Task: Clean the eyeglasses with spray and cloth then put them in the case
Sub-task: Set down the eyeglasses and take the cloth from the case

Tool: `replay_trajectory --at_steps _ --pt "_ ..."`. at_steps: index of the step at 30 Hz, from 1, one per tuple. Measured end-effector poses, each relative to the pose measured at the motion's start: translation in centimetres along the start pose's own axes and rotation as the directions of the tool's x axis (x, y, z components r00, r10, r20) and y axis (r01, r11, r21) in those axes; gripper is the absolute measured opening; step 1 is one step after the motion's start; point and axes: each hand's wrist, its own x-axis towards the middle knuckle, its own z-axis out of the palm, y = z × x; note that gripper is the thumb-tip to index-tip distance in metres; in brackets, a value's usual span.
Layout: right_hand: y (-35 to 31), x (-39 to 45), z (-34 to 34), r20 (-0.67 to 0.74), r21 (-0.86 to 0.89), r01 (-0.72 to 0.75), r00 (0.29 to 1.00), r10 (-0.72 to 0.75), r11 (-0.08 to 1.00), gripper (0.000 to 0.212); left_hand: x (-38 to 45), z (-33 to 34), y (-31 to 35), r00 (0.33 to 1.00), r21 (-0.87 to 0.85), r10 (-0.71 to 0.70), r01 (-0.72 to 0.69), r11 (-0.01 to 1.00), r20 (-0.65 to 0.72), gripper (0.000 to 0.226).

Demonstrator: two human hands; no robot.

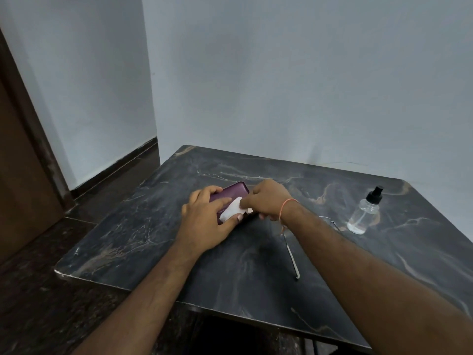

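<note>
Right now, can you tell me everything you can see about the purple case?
The purple case is a smooth, glossy, plum-coloured box with rounded corners; it looks like hard plastic. It sits on the dark marble-look table, near the middle, angled away towards the wall. The left hand grips it, fingers over its top and thumb along its near edge. A white cloth sticks out at its near side, pinched by the right hand. The hands hide much of it, so I cannot tell how far it is open.

no readable text, labels, brands or numbers anywhere
</note>
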Motion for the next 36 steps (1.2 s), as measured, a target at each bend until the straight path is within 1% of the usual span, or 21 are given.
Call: replay_trajectory --at_steps 2,4,6,8,13,16,18,21,23,25,27,28,30,32,34,36 --pt "0.4 -0.5 -0.5 -0.012 0.155 0.001 1.000 0.001 0.988 0.019 0.0 -0.1 0.0 1.000 0.004 -0.013 0.013 1.000 0.013 0.055" --pt "1.1 -1.3 -1.4 -0.035 0.308 0.012 0.999 -0.001 0.951 0.016 0.1 -0.3 0.2 0.999 0.003 -0.030 0.030 1.000 0.031 0.053" --pt "2.2 -2.4 -2.6 -0.071 0.409 0.046 0.997 -0.019 0.911 0.016 0.1 -0.4 0.4 0.998 -0.004 -0.046 0.046 0.999 0.044 0.048" --pt "3.5 -3.6 -3.9 -0.130 0.440 0.089 0.991 -0.035 0.893 0.018 0.1 -0.5 0.5 0.997 -0.015 -0.052 0.053 0.998 0.054 0.042" --pt "7.3 -6.9 -6.5 -0.286 0.498 0.216 0.955 -0.077 0.840 0.014 0.1 -0.7 0.6 0.996 -0.003 -0.056 0.056 0.998 0.068 0.043" --pt "10.1 -8.7 -7.6 -0.370 0.497 0.298 0.922 -0.111 0.815 0.012 0.0 -0.6 0.7 0.998 -0.012 -0.036 0.037 0.999 0.049 0.041" --pt "11.9 -9.2 -7.9 -0.428 0.524 0.354 0.896 -0.120 0.775 0.017 0.0 -0.6 0.8 1.000 -0.035 -0.002 0.002 0.999 0.004 0.039" --pt "14.0 -9.0 -7.7 -0.508 0.560 0.432 0.853 -0.119 0.707 0.022 -0.2 -0.6 1.2 0.990 -0.114 0.062 -0.077 0.991 -0.125 0.032" --pt "15.1 -8.7 -7.2 -0.549 0.580 0.463 0.830 -0.098 0.671 0.018 -0.4 -0.6 2.3 0.974 -0.160 0.112 -0.145 0.976 -0.199 0.031" --pt "16.0 -8.3 -6.4 -0.574 0.611 0.477 0.817 -0.062 0.631 0.012 -0.5 -0.4 4.1 0.959 -0.217 0.185 -0.231 0.949 -0.213 0.031" --pt "16.6 -7.9 -5.9 -0.595 0.631 0.492 0.803 -0.033 0.600 0.008 -0.4 0.3 6.4 0.951 -0.363 0.250 -0.302 0.881 -0.184 0.033" --pt "16.7 -7.8 -5.8 -0.602 0.630 0.499 0.798 -0.032 0.595 0.007 0.0 0.6 7.5 0.955 -0.448 0.262 -0.296 0.843 -0.139 0.035" --pt "16.9 -7.5 -5.6 -0.615 0.610 0.520 0.787 -0.058 0.598 0.007 1.2 1.4 9.5 0.964 -0.550 0.264 -0.224 0.804 -0.007 0.036" --pt "17.0 -7.4 -5.4 -0.619 0.594 0.540 0.781 -0.090 0.597 0.010 2.6 2.2 11.2 0.952 -0.588 0.283 -0.163 0.793 0.117 0.028" --pt "17.0 -7.4 -5.2 -0.616 0.576 0.542 0.780 -0.111 0.611 0.013 3.9 3.0 12.5 0.939 -0.592 0.303 -0.151 0.791 0.165 0.019" --pt "17.1 -7.5 -5.2 -0.627 0.536 0.553 0.767 -0.137 0.638 0.012 5.1 3.9 13.3 0.938 -0.605 0.291 -0.124 0.786 0.186 0.012"
